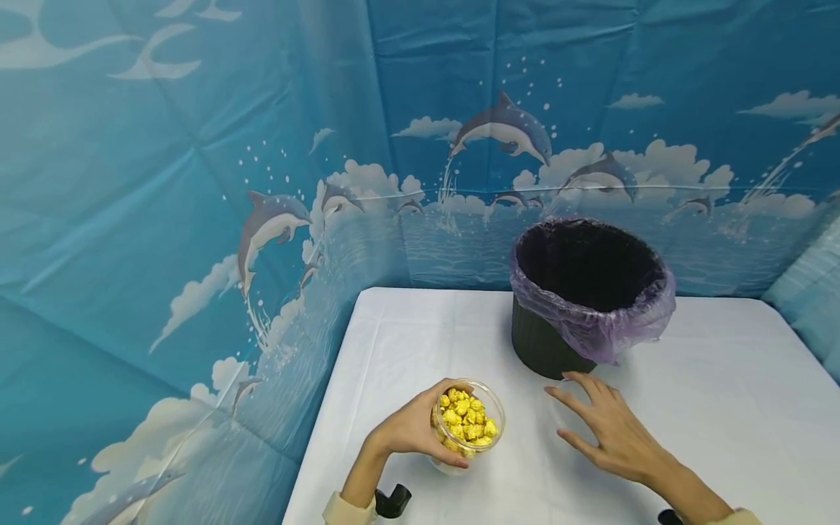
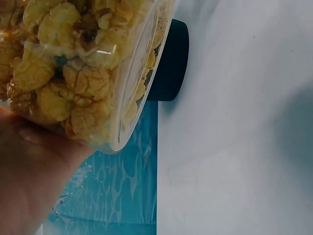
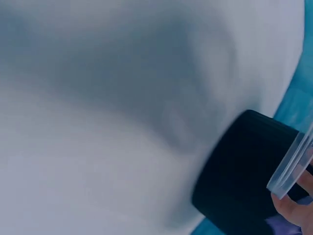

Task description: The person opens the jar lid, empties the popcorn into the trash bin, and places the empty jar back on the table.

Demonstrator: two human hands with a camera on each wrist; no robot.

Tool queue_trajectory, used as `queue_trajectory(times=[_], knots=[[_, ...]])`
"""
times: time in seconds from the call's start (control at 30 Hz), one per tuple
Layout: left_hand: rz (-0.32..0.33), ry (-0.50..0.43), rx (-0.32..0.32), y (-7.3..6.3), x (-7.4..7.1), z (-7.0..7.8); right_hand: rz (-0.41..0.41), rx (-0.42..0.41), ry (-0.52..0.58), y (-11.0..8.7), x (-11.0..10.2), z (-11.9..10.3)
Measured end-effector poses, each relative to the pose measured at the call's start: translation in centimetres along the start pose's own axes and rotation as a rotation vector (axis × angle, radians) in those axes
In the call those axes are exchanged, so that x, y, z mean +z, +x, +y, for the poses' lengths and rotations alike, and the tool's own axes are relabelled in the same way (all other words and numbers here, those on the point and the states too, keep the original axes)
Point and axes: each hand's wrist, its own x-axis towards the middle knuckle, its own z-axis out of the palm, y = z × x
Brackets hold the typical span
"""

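My left hand (image 1: 416, 426) grips a clear plastic jar (image 1: 467, 446) around its side. Yellow popcorn (image 1: 469, 417) fills the jar, whose top is uncovered. Close up in the left wrist view, the popcorn (image 2: 58, 73) shows through the jar's wall, with the palm against it. To the right, my right hand (image 1: 607, 430) is held over the table with its fingers spread around a clear round lid. Only faintly visible from the head, this lid (image 3: 292, 164) shows its rim and the fingertips on it in the right wrist view.
A dark bin (image 1: 545, 339) lined with a purple plastic bag (image 1: 630, 332) stands at the back of the white table (image 1: 407, 328), just beyond my right hand. Blue dolphin-print curtains (image 1: 446, 240) hang behind and left of the table.
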Motion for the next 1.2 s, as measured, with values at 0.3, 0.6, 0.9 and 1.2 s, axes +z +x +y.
queue_trajectory(times=[0.3, 0.6, 0.9, 1.2], knots=[[0.014, -0.001, -0.024, -0.1, 0.2, -0.4, -0.087, 0.089, 0.001, -3.2, 3.4, 2.2], [0.018, -0.006, -0.029, -0.2, 0.6, -0.7, -0.094, 0.097, -0.039, -5.2, 5.3, 3.3], [0.015, -0.019, -0.035, -0.2, 0.6, -1.1, -0.182, 0.137, 0.012, -4.9, 4.4, 3.4], [0.049, -0.014, -0.041, -0.7, 0.6, -1.6, -0.632, 0.423, 0.213, 1.7, -7.6, 11.0]])
